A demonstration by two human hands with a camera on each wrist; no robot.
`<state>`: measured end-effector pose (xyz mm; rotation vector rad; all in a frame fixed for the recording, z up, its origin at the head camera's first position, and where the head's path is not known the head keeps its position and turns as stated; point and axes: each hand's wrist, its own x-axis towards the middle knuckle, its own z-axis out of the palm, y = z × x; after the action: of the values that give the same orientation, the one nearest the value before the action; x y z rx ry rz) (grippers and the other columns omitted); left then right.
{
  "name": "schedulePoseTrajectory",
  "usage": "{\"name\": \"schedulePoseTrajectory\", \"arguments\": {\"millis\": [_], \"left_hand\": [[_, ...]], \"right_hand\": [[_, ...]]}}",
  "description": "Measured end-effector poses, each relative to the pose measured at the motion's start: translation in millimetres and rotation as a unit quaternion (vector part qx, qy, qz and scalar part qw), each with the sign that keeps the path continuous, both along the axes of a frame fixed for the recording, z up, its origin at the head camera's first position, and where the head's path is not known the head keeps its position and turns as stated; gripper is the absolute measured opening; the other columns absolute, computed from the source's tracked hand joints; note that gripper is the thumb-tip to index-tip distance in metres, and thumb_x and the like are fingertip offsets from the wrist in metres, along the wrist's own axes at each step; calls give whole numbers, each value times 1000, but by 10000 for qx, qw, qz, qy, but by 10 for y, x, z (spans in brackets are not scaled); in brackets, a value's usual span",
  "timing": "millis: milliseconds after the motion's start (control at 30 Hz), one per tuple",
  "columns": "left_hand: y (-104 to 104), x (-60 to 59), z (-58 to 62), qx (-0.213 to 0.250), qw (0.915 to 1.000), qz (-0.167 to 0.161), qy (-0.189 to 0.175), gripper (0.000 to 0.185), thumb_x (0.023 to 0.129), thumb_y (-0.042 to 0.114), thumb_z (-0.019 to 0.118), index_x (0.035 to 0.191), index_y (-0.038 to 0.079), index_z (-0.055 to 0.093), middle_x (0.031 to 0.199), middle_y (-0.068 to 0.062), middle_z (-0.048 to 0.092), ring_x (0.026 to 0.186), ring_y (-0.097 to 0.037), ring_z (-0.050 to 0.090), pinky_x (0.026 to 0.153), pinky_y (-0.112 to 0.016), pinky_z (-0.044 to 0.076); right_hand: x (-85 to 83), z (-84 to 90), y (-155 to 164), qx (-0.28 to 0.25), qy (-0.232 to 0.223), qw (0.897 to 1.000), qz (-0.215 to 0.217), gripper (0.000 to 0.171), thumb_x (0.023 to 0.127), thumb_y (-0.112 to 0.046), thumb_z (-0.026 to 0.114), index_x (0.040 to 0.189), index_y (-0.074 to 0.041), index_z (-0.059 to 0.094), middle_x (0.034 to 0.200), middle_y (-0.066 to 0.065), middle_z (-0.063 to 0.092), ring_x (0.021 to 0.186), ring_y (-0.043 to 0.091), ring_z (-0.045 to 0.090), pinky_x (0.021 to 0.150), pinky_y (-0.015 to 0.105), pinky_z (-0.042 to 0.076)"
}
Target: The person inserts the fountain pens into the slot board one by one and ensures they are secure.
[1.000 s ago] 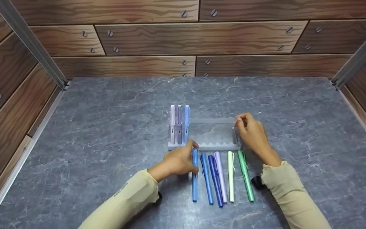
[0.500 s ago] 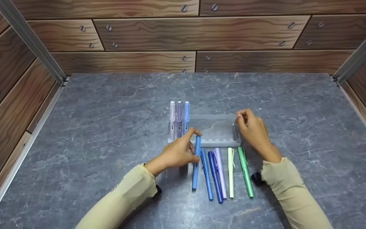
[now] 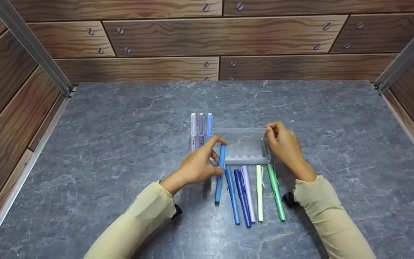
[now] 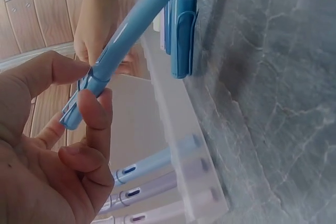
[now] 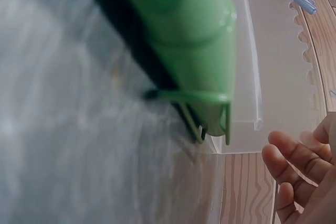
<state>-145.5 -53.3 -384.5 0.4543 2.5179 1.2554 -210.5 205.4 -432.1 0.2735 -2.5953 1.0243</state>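
Observation:
My left hand (image 3: pixel 199 165) pinches a blue pen (image 3: pixel 220 187) between thumb and fingers. In the left wrist view this pen (image 4: pixel 131 30) slants across, its capped end by the fingertips. It is held up off the table, just in front of the translucent notched pen rack (image 3: pixel 248 161). Three pens stand at the rack's left end: a pale lilac pen (image 3: pixel 193 126), a purple pen (image 3: pixel 201 126) and a light blue pen (image 3: pixel 210 122). My right hand (image 3: pixel 284 147) holds the rack's far right corner with thumb and curled fingers; the exact contact is partly hidden.
In front of the rack lie a blue pen (image 3: pixel 233 198), a dark blue pen (image 3: pixel 242 201), a lilac pen (image 3: pixel 248 196), a pale green pen (image 3: pixel 260 194) and a green pen (image 3: pixel 276 194). Wood-patterned panels (image 3: pixel 164 36) border the grey marbled table (image 3: pixel 120 118).
My left hand has lifted the blue pen off the table and moved it toward the rack, tilting it. The right hand has stayed at the rack's corner. The head view has shifted slightly.

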Motion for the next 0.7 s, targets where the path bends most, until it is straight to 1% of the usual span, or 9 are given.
{"name": "schedulePoseTrajectory", "arguments": {"millis": [267,433,533,700], "left_hand": [[-30,-35,21,32,9992,183,357,69,72,3,71,130,28,45,89,0,66,65,-12,57,53,-27,45],[-38,-59,31,87,9986,241,456,68,73,2,70,130,28,45,92,-2,65,59,-11,54,51,-26,43],[-42,-69,49,145,9982,223,535,66,75,2,69,131,27,44,94,-3,64,57,-11,52,51,-26,43],[-47,-93,80,240,9973,261,637,63,79,3,69,132,27,44,97,-3,63,60,-10,54,51,-25,44]], "right_hand": [[-6,9,-5,9,-114,9999,-66,18,96,-12,52,103,1,62,82,14,71,72,25,63,64,35,44],[-3,17,-4,-4,-106,9999,-59,18,96,-12,52,103,1,63,82,14,71,71,24,62,63,34,43],[-2,16,-1,-11,-115,9999,-60,18,96,-12,52,103,1,63,81,14,71,71,25,62,63,35,44],[0,15,-3,-59,-81,9999,-36,17,95,-11,52,102,1,63,81,14,71,71,25,63,64,35,45]]}}
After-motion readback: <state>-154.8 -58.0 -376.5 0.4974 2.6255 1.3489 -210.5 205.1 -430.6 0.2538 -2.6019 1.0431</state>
